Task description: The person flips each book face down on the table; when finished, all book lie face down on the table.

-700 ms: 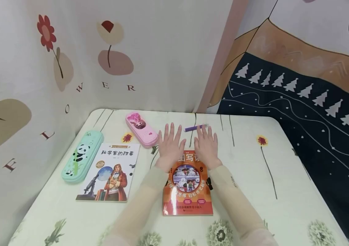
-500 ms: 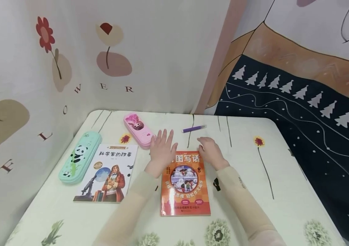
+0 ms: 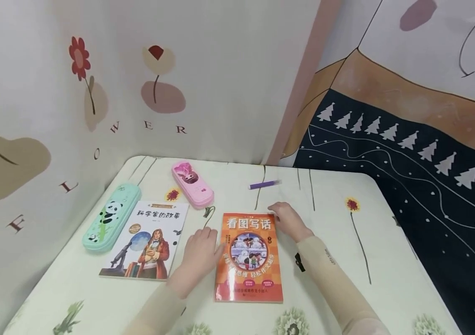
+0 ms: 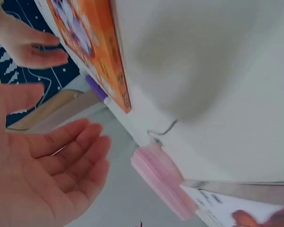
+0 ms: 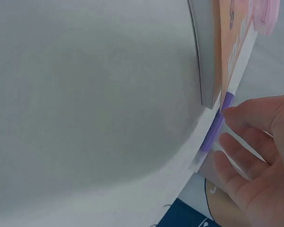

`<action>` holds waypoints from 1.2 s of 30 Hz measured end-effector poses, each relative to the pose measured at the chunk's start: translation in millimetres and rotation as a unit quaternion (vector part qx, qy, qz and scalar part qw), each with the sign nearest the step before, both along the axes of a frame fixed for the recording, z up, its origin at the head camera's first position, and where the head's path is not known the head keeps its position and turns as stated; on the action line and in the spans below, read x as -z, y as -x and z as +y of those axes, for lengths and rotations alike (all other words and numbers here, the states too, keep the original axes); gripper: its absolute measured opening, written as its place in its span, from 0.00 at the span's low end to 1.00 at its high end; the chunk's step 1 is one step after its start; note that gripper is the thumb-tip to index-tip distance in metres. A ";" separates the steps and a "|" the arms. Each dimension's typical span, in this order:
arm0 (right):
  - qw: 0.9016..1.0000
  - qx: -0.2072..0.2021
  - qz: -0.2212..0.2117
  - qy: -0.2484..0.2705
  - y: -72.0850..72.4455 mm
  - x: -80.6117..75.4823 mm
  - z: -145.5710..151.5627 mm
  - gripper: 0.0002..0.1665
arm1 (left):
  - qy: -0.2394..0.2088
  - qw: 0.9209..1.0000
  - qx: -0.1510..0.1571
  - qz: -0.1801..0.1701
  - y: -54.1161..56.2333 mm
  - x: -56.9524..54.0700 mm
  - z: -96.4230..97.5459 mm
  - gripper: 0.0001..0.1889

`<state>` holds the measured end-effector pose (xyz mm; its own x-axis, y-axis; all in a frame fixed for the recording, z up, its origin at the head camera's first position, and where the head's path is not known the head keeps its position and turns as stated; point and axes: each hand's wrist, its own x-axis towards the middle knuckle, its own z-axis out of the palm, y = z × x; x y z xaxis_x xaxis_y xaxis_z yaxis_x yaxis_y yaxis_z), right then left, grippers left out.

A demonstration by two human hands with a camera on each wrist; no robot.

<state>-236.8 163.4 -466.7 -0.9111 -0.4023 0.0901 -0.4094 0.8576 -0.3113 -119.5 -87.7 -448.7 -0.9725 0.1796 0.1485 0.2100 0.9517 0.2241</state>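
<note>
An orange-covered book lies face up on the table in the head view, its whole front showing. My left hand hovers by the book's left edge, holding nothing. In the left wrist view, the palm of that hand shows with softly bent fingers and the thumb apart. Near the book's top right corner is my right hand, its fingers bent. The right wrist view shows nothing between the fingers of that hand; its thumb overlaps the purple marker behind it, close to the book's corner.
Left of the orange book lies a white book with a long-haired figure on its cover. Against it sits a mint-green panda pencil case. A pink pencil case lies farther back, and printed curtains hang behind the table.
Both hands were spread flat at the orange book's top. The left has drawn back, down and left, to the book's left side; the right has shifted slightly right and bent its fingers.
</note>
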 end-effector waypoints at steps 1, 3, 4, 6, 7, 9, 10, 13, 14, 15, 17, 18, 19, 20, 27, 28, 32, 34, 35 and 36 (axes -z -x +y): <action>1.000 -0.002 -0.005 -0.001 -0.2 0.7 -0.5 0.18 | -0.007 1.000 0.003 -0.016 -6.6 0.6 -1.0 0.24; 1.000 -0.009 -0.006 -0.005 -0.3 1.5 -1.2 0.19 | -0.025 0.998 0.010 -0.054 -17.9 2.8 -3.4 0.23; 1.000 -0.012 -0.009 -0.006 0.0 1.8 -1.6 0.19 | -0.036 0.996 0.014 -0.075 -23.4 3.5 -4.7 0.23; 1.000 -0.021 -0.009 -0.009 0.5 2.1 -2.2 0.19 | -0.059 0.991 0.021 -0.115 -34.0 5.2 -7.4 0.23; 1.000 -0.024 -0.009 -0.010 1.1 2.2 -1.7 0.19 | -0.071 0.988 0.027 -0.133 -37.9 6.3 -8.5 0.24; 0.999 -0.028 -0.010 -0.010 2.1 2.0 -0.8 0.19 | -0.087 0.983 0.040 -0.157 -44.9 9.2 -10.6 0.25; 0.999 -0.027 -0.014 -0.010 2.6 2.1 -0.4 0.19 | -0.092 0.981 0.046 -0.167 -48.0 11.0 -11.5 0.25; 0.999 -0.026 -0.025 -0.007 3.5 3.0 0.2 0.18 | -0.103 0.975 0.056 -0.187 -55.3 16.7 -12.8 0.26; 0.999 -0.025 -0.030 -0.007 3.5 3.4 0.4 0.18 | -0.105 0.974 0.057 -0.190 -57.0 18.4 -13.0 0.26; 0.999 -0.024 -0.033 -0.007 3.6 4.1 0.6 0.18 | -0.109 0.973 0.058 -0.193 -58.5 19.6 -13.1 0.25; 0.999 -0.023 -0.039 -0.006 3.8 5.0 0.8 0.18 | -0.112 0.974 0.057 -0.190 -61.0 21.6 -12.7 0.25; 0.999 -0.024 -0.040 -0.007 4.0 5.4 1.0 0.18 | -0.114 0.974 0.056 -0.188 -62.2 22.2 -12.3 0.25; 0.999 -0.023 -0.044 -0.006 4.3 5.3 1.2 0.18 | -0.117 0.974 0.056 -0.185 -63.2 22.7 -11.8 0.24; 0.999 -0.023 -0.046 -0.006 4.7 5.2 1.5 0.17 | -0.119 0.975 0.056 -0.181 -64.2 22.8 -11.1 0.23; 0.996 -0.036 -0.082 -0.017 11.5 2.3 -1.9 0.13 | -0.119 0.979 0.047 -0.158 -72.5 27.1 -9.5 0.20; 0.995 -0.035 -0.093 -0.019 12.8 1.4 -2.2 0.13 | -0.119 0.980 0.047 -0.154 -73.3 27.2 -9.5 0.20; 0.990 -0.024 -0.135 -0.028 17.7 -2.2 -2.0 0.12 | -0.115 0.983 0.059 -0.131 -74.9 26.1 -9.2 0.18; 0.988 -0.020 -0.149 -0.032 19.8 -5.1 -0.8 0.12 | -0.108 0.985 0.067 -0.119 -74.4 25.2 -8.8 0.16; 0.987 -0.018 -0.155 -0.034 20.8 -6.6 -0.1 0.12 | -0.103 0.986 0.073 -0.111 -73.9 25.4 -8.7 0.16; 0.987 -0.018 -0.158 -0.036 21.6 -8.2 0.8 0.11 | -0.094 0.987 0.080 -0.099 -73.2 25.8 -8.7 0.16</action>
